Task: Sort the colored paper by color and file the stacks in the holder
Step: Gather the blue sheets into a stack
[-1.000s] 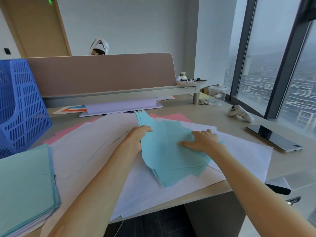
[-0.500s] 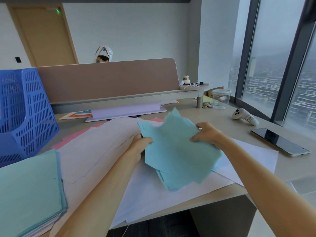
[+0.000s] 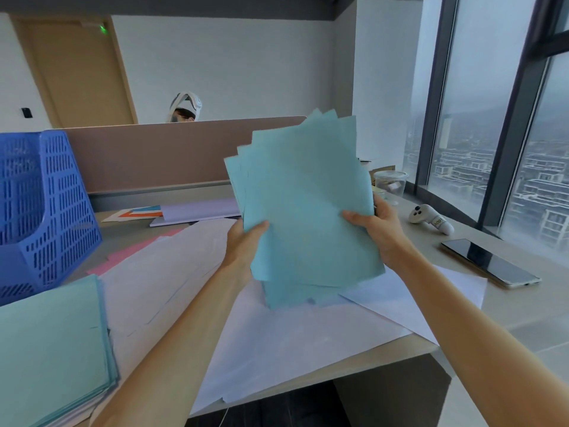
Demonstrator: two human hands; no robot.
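Window-side tabletop (image 3: 508,312) strewn with white sheets (image 3: 277,343); left hand (image 3: 246,245) and right hand (image 3: 377,229) each clamp a side of the fanned blue paper stack (image 3: 304,204), upright above it, likely to square edges before the blue holder (image 3: 43,211)

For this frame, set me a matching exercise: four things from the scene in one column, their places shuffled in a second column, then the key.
Things
1. blue paper stack
2. blue file holder
3. phone
4. green paper stack

Places
A. standing at the far left of the desk
B. lying flat at the near left corner
C. held up above the desk by the left hand and right hand
D. lying flat on the right side

Pairs: 1-C, 2-A, 3-D, 4-B
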